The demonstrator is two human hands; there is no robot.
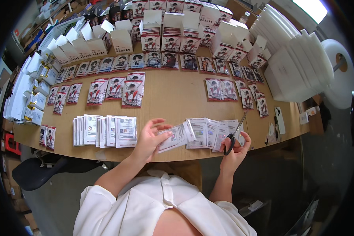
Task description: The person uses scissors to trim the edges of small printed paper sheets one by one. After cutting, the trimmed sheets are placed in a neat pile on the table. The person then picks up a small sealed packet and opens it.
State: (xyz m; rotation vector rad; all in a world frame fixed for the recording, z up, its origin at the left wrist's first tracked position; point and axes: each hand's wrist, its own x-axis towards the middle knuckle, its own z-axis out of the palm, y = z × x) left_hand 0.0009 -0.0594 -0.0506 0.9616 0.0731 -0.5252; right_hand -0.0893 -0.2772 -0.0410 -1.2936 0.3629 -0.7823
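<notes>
My left hand (pixel 147 139) pinches a white printed packet (pixel 172 139), tilted above the front part of the table. At the packet's right end a narrow strip (pixel 189 130) stands at an angle; whether it is cut free I cannot tell. In my right hand (pixel 235 156) is a pair of black-handled scissors (pixel 229 144), fingers through the loops and blades pointing up and away. Between the hands, a fanned row of white packets (pixel 198 133) lies on the table. Left of my left hand lies another overlapping row of white packets (pixel 124 131).
On the wooden table (pixel 173 94) lie red-and-white character packets (pixel 133 94) in groups. Opened boxes (pixel 171 43) line the back, and white boxes (pixel 37 98) the left edge. White plastic bins (pixel 299 67) stand at right, near a phone (pixel 279 120). A black chair (pixel 37 173) is below left.
</notes>
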